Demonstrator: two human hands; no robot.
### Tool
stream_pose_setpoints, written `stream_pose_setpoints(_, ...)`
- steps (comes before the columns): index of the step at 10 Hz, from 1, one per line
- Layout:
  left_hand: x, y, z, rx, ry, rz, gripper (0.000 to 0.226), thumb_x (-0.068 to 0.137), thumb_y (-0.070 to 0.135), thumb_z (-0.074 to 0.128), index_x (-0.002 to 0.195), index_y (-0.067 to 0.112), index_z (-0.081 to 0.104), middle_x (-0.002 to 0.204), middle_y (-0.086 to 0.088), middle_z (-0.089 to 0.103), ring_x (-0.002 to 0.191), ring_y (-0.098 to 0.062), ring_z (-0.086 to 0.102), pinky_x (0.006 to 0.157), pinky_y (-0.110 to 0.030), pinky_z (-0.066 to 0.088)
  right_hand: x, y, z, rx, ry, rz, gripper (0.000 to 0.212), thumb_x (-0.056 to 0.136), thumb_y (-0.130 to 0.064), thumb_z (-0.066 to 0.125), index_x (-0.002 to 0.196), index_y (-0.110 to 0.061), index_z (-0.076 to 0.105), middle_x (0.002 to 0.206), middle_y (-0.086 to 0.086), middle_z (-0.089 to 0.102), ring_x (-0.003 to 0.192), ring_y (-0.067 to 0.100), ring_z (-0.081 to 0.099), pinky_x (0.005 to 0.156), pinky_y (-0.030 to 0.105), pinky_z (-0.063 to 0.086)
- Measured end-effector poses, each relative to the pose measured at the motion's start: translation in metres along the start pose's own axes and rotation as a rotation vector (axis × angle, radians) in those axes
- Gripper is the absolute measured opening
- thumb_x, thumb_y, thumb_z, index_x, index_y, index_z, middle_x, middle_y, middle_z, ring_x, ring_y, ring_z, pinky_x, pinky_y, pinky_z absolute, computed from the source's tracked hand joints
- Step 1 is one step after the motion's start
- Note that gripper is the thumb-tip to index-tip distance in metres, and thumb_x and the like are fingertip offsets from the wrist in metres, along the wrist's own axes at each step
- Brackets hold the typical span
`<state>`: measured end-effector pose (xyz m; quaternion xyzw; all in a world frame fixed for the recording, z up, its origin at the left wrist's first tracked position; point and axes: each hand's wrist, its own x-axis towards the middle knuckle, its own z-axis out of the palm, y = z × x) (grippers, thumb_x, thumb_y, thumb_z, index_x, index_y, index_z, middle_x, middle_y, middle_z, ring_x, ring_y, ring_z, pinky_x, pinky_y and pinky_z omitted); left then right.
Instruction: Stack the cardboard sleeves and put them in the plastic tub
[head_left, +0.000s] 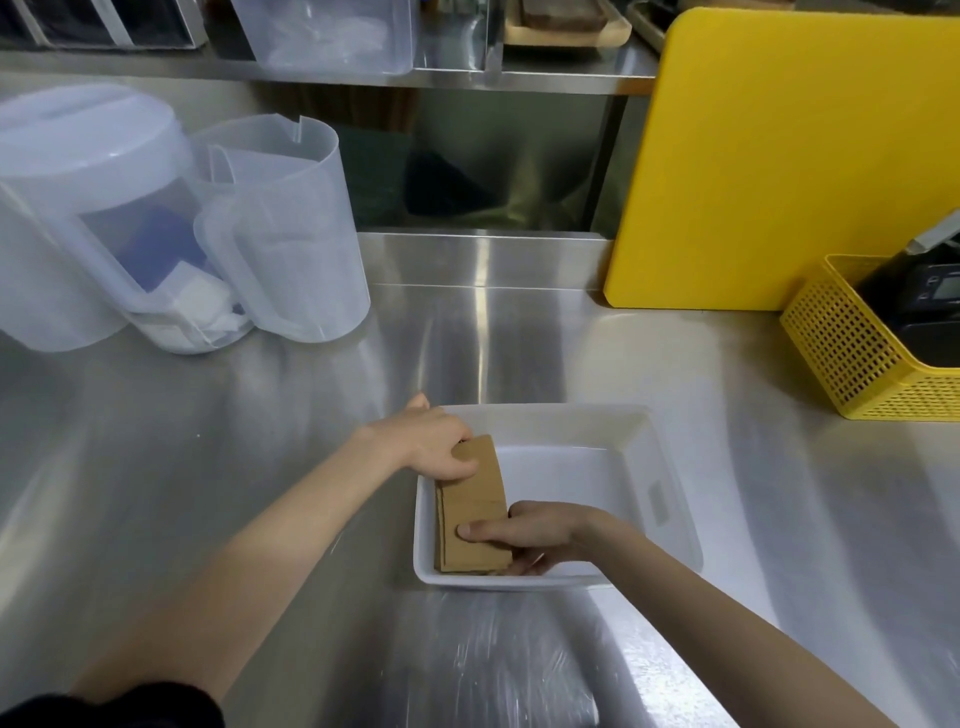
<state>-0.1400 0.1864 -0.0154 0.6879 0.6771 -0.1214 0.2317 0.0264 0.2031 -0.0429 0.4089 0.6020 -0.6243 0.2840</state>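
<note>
Left hand: the left hand (439, 441) is closed on the far end of the sleeve stack (475, 512), fingers curled over its top edge, at the far-left corner of the tub (660, 467).
Sleeves: the brown cardboard stack lies flat inside the tub, against its left wall; only its layered edges show, so the number of sleeves cannot be told. One stack.
Right hand: the right hand (530, 535) grips the near end of the stack, thumb (480, 530) pressed on top, fingers tucked under at the near-left part of the tub.
Step in hand: by my reading, the stack is being seated on the tub floor.
Doing it well: keep both ends pinched until the bottom sleeve lies flat, square the edges against the left wall, then slide the lower fingers out sideways so the pile does not fan.
Tub: one white plastic tub, otherwise bare to the right of the stack.
Left of the tub, further back: two clear jugs (291, 228).
Right of the tub, further back: one yellow board (779, 156), one yellow basket (852, 353).
Hands: two.
</note>
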Motion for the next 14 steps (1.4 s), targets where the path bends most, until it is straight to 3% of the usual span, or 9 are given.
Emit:
stream_pose_setpoints(1, -0.001, -0.001, 0.003, -0.002, 0.004, -0.005, 0.031, 0.082, 0.044, 0.038, 0.062, 0.02, 0.044, 0.058, 0.003, 0.045, 0.062, -0.013, 0.035, 0.097, -0.038, 0.032, 0.001, -0.002, 0.0, -0.034, 0.007, 0.011, 0.062, 0.079, -0.061, 0.05, 0.118, -0.012, 0.053, 0.103, 0.003, 0.056, 0.085, 0.017, 0.053, 0.081, 0.026, 0.042)
stream_pose_setpoints(2, -0.007, -0.002, 0.004, -0.049, 0.024, -0.004, 0.033, 0.082, 0.044, 0.037, 0.083, 0.019, 0.058, 0.079, -0.001, 0.063, 0.083, -0.023, 0.049, 0.096, -0.035, 0.032, 0.0, -0.004, 0.001, -0.112, 0.028, 0.009, 0.053, 0.079, -0.064, 0.048, 0.105, -0.018, 0.053, 0.101, 0.003, 0.058, 0.078, 0.013, 0.055, 0.076, 0.022, 0.045)
stream_pose_setpoints(3, -0.013, 0.0, 0.0, -0.099, 0.092, 0.021, 0.037, 0.087, 0.039, 0.038, 0.11, 0.018, 0.057, 0.114, -0.003, 0.064, 0.107, -0.024, 0.052, 0.099, -0.035, 0.028, -0.003, -0.006, -0.001, -0.202, 0.07, 0.004, 0.056, 0.079, -0.064, 0.046, 0.107, -0.016, 0.053, 0.101, 0.003, 0.057, 0.078, 0.012, 0.056, 0.077, 0.023, 0.046)
stream_pose_setpoints(4, -0.027, -0.001, -0.006, -0.19, 0.243, 0.04, 0.04, 0.09, 0.032, 0.041, 0.126, 0.017, 0.048, 0.132, -0.002, 0.054, 0.122, -0.019, 0.044, 0.104, -0.035, 0.03, -0.012, -0.008, -0.007, -0.272, 0.148, -0.023, 0.067, 0.08, -0.064, 0.044, 0.117, -0.009, 0.052, 0.113, 0.004, 0.061, 0.096, 0.017, 0.058, 0.084, 0.027, 0.045)
stream_pose_setpoints(7, -0.059, -0.004, 0.011, -0.52, 0.42, -0.169, 0.047, 0.09, 0.026, 0.044, 0.134, 0.013, 0.035, 0.135, -0.012, 0.043, 0.118, -0.024, 0.047, 0.097, -0.029, 0.035, -0.023, -0.005, -0.002, 0.014, 0.297, -0.188, 0.068, 0.087, -0.052, 0.045, 0.139, -0.011, 0.029, 0.144, 0.006, 0.041, 0.128, 0.023, 0.045, 0.104, 0.037, 0.039)
stream_pose_setpoints(8, -0.071, 0.007, 0.03, -0.823, 0.38, -0.228, 0.05, 0.091, 0.022, 0.043, 0.138, 0.012, 0.027, 0.135, -0.013, 0.043, 0.098, -0.022, 0.056, 0.073, -0.023, 0.049, -0.022, -0.004, 0.015, 0.165, 0.235, -0.25, 0.057, 0.09, -0.048, 0.041, 0.137, -0.016, 0.031, 0.143, 0.004, 0.041, 0.129, 0.023, 0.042, 0.109, 0.039, 0.035)
stream_pose_setpoints(11, -0.077, 0.015, 0.05, -0.969, 0.39, -0.226, 0.053, 0.091, 0.019, 0.043, 0.14, 0.023, 0.023, 0.129, -0.012, 0.05, 0.089, -0.019, 0.057, 0.057, -0.021, 0.052, -0.017, -0.009, 0.029, 0.206, 0.267, -0.292, 0.052, 0.093, -0.042, 0.039, 0.137, -0.015, 0.032, 0.142, 0.006, 0.043, 0.127, 0.025, 0.044, 0.107, 0.037, 0.037)
stream_pose_setpoints(13, -0.077, 0.015, 0.046, -0.892, 0.365, -0.235, 0.052, 0.091, 0.02, 0.042, 0.14, 0.022, 0.023, 0.132, -0.012, 0.05, 0.105, -0.024, 0.057, 0.086, -0.035, 0.05, -0.021, -0.008, 0.022, 0.136, 0.267, -0.235, 0.058, 0.093, -0.046, 0.036, 0.14, -0.015, 0.025, 0.147, 0.006, 0.037, 0.132, 0.026, 0.039, 0.109, 0.039, 0.034)
stream_pose_setpoints(14, -0.08, 0.019, 0.037, -0.834, 0.369, -0.248, 0.051, 0.092, 0.021, 0.04, 0.14, 0.018, 0.022, 0.138, -0.009, 0.046, 0.119, -0.027, 0.051, 0.097, -0.035, 0.041, -0.038, -0.012, 0.022, -0.059, 0.39, -0.195, 0.065, 0.092, -0.045, 0.039, 0.144, -0.012, 0.015, 0.153, 0.008, 0.027, 0.138, 0.026, 0.031, 0.111, 0.038, 0.028)
